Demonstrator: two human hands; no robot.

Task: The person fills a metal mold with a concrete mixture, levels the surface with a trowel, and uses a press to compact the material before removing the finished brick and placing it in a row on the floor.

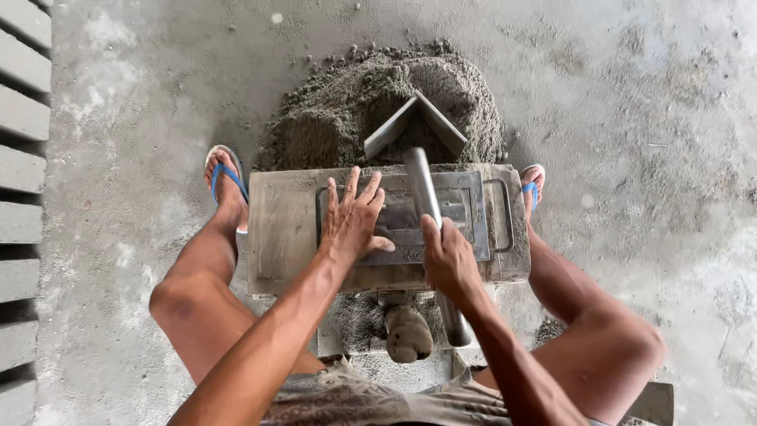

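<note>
My left hand (352,219) lies flat with fingers spread on the metal mould frame (473,217) that sits on a grey slab (284,229). My right hand (445,256) grips a steel pipe (419,177) that slants across the mould from near me toward the heap. A pile of damp grey cement mix (331,110) rises just beyond the slab. A bent metal scoop (415,120) is stuck in the pile. I squat over the slab with both knees out to the sides.
Rows of moulded grey bricks (22,158) lie along the left edge. My feet wear blue flip-flops (227,172) on either side of the slab. A dusty rounded lump (408,334) sits under the slab's near edge. Bare concrete floor (646,118) spreads right.
</note>
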